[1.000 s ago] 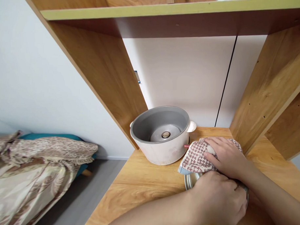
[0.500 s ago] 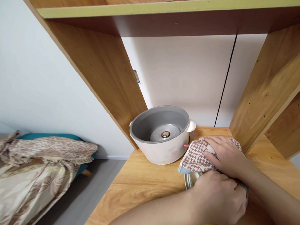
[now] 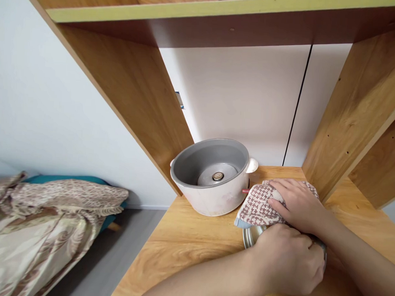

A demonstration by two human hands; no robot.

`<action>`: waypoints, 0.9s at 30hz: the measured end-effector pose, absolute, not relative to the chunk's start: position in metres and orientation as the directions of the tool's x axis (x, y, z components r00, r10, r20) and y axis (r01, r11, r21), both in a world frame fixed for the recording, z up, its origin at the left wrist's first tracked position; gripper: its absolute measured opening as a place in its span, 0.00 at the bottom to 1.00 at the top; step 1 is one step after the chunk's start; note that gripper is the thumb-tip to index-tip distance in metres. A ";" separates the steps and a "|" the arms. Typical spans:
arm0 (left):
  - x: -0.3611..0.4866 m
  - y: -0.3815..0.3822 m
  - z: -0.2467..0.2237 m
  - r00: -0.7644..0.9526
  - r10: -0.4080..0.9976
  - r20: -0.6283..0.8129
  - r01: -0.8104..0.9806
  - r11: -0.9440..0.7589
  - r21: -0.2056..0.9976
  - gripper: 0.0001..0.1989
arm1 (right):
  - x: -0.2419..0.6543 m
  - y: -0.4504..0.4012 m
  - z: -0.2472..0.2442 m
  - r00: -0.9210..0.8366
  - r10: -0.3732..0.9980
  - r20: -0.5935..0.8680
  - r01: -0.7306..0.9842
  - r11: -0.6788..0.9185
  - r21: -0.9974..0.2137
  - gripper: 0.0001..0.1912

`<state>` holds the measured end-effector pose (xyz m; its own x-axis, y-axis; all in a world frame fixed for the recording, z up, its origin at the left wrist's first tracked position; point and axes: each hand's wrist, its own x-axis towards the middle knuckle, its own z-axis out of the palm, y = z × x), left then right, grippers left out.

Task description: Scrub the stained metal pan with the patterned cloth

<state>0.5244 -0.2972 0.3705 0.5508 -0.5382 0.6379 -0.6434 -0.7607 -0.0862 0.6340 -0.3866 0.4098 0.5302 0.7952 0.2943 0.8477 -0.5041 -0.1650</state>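
Observation:
My left hand point(image 3: 289, 259) is a closed fist around a silvery metal piece with a ridged, rounded rim point(image 3: 252, 237). Most of that piece is hidden behind the fist and the cloth, so its kind cannot be made out. Just above, my right hand point(image 3: 295, 204) presses a patterned brown-and-cream cloth point(image 3: 259, 206) against it, fingers curved over the fabric and thumb on the near side. The cloth has a pale blue edge. To the left stands a white rice cooker body point(image 3: 211, 202), lidless, grey inside, with a round heating plate and centre button visible.
The wooden tabletop point(image 3: 168, 233) lies under everything, between upright wooden panels point(image 3: 357, 114). A shelf with a yellow-green edge point(image 3: 221, 11) crosses overhead. At the lower left, a draped patterned cover point(image 3: 52, 220) lies over a teal piece of furniture.

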 end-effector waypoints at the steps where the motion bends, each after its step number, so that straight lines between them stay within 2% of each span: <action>1: 0.524 -0.297 0.371 0.555 -0.541 0.632 -0.645 -0.760 -0.084 0.11 | 0.634 -0.387 0.410 0.529 0.795 0.296 0.848 -0.503 -0.166 0.24; 13: 0.524 -0.297 0.370 0.564 -0.544 0.621 -0.640 -0.763 -0.088 0.10 | 0.635 -0.387 0.408 0.521 0.793 0.316 0.853 -0.491 -0.175 0.24; 19: 0.525 -0.297 0.369 0.505 -0.509 0.697 -0.644 -0.760 -0.088 0.10 | 0.634 -0.387 0.409 0.526 0.796 0.300 0.850 -0.498 -0.172 0.24; 27: 0.524 -0.297 0.369 0.544 -0.540 0.642 -0.645 -0.758 -0.091 0.10 | 0.634 -0.387 0.410 0.523 0.796 0.306 0.852 -0.493 -0.175 0.24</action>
